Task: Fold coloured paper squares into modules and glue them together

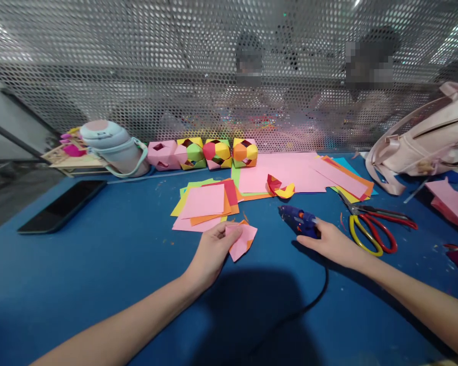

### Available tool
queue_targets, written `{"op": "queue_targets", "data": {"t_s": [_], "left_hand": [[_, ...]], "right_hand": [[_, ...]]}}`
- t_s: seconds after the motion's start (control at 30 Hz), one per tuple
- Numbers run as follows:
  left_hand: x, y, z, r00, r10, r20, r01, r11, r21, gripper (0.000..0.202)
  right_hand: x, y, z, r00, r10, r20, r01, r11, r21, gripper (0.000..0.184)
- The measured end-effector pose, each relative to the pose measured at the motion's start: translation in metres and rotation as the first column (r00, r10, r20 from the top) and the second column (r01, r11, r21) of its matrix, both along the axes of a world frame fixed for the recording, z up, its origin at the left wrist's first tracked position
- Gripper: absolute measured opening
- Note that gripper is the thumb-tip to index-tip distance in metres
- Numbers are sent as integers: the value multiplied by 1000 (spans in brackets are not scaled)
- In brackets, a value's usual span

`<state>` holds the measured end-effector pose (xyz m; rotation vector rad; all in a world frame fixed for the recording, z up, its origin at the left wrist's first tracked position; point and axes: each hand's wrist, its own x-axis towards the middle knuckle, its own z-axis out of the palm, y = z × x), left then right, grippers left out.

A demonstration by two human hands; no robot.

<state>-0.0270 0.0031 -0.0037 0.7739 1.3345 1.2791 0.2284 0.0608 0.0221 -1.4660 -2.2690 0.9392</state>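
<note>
Between the thumb and fingers of my left hand [213, 249] is a folded pink paper piece [244, 241] with bits of orange showing at its edges. My right hand [334, 244] is wrapped round the handle of a dark blue glue gun [301, 218], its nozzle pointing left; a black cord runs from it toward me. Just beyond my left hand lies a stack of coloured paper squares [204, 201], pink on top. Past the glue gun's nozzle sits a small red and yellow folded paper piece [284, 190].
Several folded paper balls [217, 154] stand in a row along the perforated metal screen [198, 66]. Large paper sheets [278, 173] lie beside them. Scissors [366, 229] and red-handled pliers [389, 213] are at right, near a pale backpack [435, 137]. A phone [63, 206] and a bottle [116, 147] are left.
</note>
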Motion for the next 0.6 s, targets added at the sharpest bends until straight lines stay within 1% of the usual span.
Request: {"op": "queue_targets", "data": {"t_s": [0.07,0.13,0.2,0.27,0.33,0.4,0.5,0.6], "left_hand": [[0,-1,2,999,-18,-35,17,1000,-10,23],[-1,-1,3,996,-38,-78,37,999,-16,22],[-1,-1,3,992,-46,-121,45,999,-12,21],[-2,0,3,985,-51,-164,50,999,-13,20],[-1,1,3,976,-61,-210,59,998,-18,19],[-1,1,4,962,-73,-264,72,997,-13,18],[1,0,7,942,-79,-325,86,996,6,17],[3,-1,11,938,-85,-337,93,996,9,19]], "right_hand": [[-10,1,-9,997,-61,-48,62,998,29,28],[-18,1,-14,987,-70,-147,75,997,29,22],[-24,-1,-13,966,-42,-254,45,999,6,19],[-30,-7,-6,952,8,-305,-9,1000,-3,16],[-34,-15,3,958,78,-278,-69,997,40,12],[-37,-22,10,965,158,-208,-129,981,145,14],[-39,-27,11,956,272,-110,-224,920,321,18],[-40,-27,7,936,348,-60,-295,863,410,15]]}}
